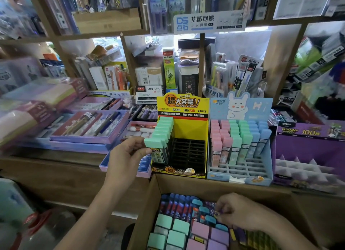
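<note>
Restocking appeared in hand: the left hand [128,156] pinched a mint-capped lead case [155,143] at the front of the yellow display box [188,132] — next, seating it squarely in a slot. The right hand [240,212] curled among blue packs [177,205] in the carton [186,183] — grip could not be told

A: What colour is the lead case [155,143]?
B: Mint-green cap, black-printed body. Its display box [188,130] is yellow with red and black lettering.
A: The rabbit box [261,107]?
B: Pale blue, white rabbit. The patterned cases [179,206] are dark blue and purple.
</note>
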The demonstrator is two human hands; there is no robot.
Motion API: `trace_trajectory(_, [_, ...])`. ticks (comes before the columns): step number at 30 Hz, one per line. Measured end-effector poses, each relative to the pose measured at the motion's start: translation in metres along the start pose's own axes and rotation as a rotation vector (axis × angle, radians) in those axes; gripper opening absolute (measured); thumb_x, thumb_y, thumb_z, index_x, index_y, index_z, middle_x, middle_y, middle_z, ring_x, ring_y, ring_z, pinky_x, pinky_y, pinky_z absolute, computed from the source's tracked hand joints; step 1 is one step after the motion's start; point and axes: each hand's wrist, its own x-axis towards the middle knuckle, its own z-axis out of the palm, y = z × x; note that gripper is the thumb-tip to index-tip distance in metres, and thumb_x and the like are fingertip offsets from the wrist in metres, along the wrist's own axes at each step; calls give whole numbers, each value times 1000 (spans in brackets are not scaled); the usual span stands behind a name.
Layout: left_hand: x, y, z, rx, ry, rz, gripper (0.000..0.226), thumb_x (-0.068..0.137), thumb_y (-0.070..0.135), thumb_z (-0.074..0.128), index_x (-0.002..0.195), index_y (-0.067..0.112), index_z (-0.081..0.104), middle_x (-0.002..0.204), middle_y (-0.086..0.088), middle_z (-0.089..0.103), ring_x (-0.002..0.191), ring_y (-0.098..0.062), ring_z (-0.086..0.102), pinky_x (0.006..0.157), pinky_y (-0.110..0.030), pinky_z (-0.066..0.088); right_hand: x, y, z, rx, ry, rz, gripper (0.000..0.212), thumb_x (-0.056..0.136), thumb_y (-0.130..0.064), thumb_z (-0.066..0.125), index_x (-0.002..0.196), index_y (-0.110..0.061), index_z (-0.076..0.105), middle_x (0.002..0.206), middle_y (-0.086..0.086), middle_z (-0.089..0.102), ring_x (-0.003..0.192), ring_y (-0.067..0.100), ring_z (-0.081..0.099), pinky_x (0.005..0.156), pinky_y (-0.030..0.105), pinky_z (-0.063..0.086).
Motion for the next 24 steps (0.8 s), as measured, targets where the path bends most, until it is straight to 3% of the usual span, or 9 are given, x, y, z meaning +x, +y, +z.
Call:
trace_trajectory(6, [3,0,-1,121,-32,45,15,86,4,74,90,19,74,81,16,76,79,1,70,71,-13,53,1,0,1,-14,4,-13,17,91,-37,73,107,-32,69,93,-6,74,70,0,68,62,17,52])
trace_trajectory(11, [-4,-3,4,193,-40,50,21,85,13,77,87,33,71,80,26,73,77,7,68,66,-6,48,0,-2,1,-22,3,-7,18,92,-37,73,109,-33,68,97,-8,73,79,3,70,66,18,53])
trace_trajectory(17, [-5,-9,7,246,8,8,10,86,21,78,85,27,70,75,17,70,71,-1,68,64,-18,53,-1,-2,1,-6,3,-22,24,92,-35,74,114,-29,67,99,-5,74,82,7,72,66,19,55])
trace_trajectory(21, [-9,-9,9,221,8,-10,6,87,20,77,88,23,72,76,16,70,68,2,68,59,-10,50,-2,-2,3,25,2,-30,21,93,-30,73,113,-29,65,97,-4,77,85,10,74,74,24,61])
trace_trajectory(24, [-18,-8,9,201,39,-53,9,88,23,76,95,23,71,81,16,71,77,8,66,61,-5,48,-5,-1,5,43,26,-65,21,94,-30,71,114,-30,65,96,-3,76,81,7,74,73,25,62])
